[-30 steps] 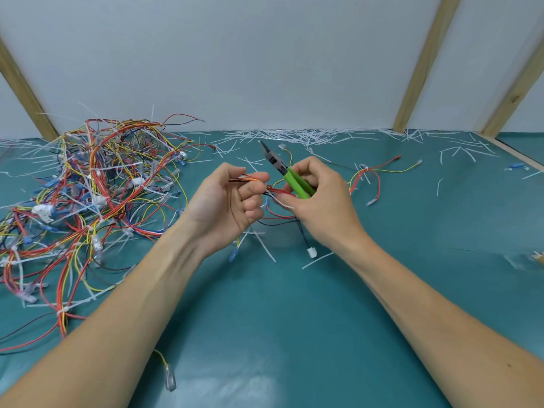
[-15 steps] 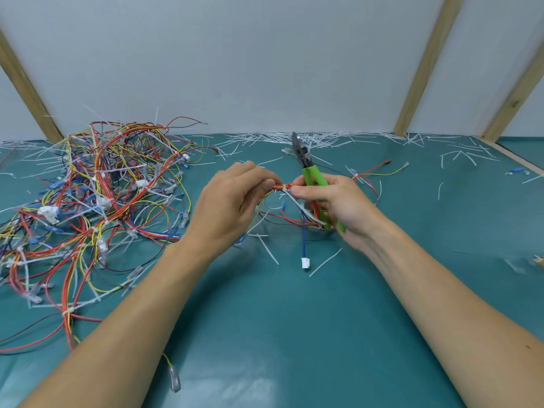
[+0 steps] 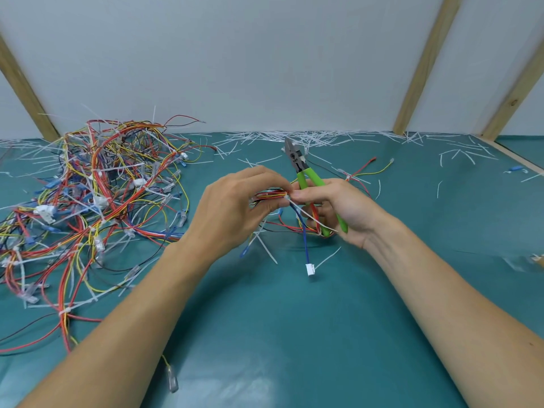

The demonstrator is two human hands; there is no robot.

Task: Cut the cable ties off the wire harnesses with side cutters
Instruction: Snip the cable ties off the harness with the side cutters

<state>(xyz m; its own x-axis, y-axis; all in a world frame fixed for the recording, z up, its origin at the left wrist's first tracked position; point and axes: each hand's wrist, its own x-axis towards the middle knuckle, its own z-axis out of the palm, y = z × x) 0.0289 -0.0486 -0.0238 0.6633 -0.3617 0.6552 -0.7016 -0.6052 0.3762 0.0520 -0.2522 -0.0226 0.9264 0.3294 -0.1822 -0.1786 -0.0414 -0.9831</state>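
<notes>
Fingertips of both hands pinch one harness between them.
Left hand (image 3: 235, 207) hides its part of the harness (image 3: 272, 195); right hand (image 3: 341, 210) also grips the cutters (image 3: 309, 184) (blades up, clear of the tie (image 3: 312, 219)).

The table cover (image 3: 294, 334) is plain teal. The cutters (image 3: 309, 178) have bright green handles and a grey metal head. The tangle of wires (image 3: 97, 201) at the left mixes red, yellow, orange, blue and black strands with white plugs. Cut ties (image 3: 294, 138) along the far edge are white, below a pale grey wall (image 3: 265, 60) crossed by light wooden battens (image 3: 424, 63)
</notes>
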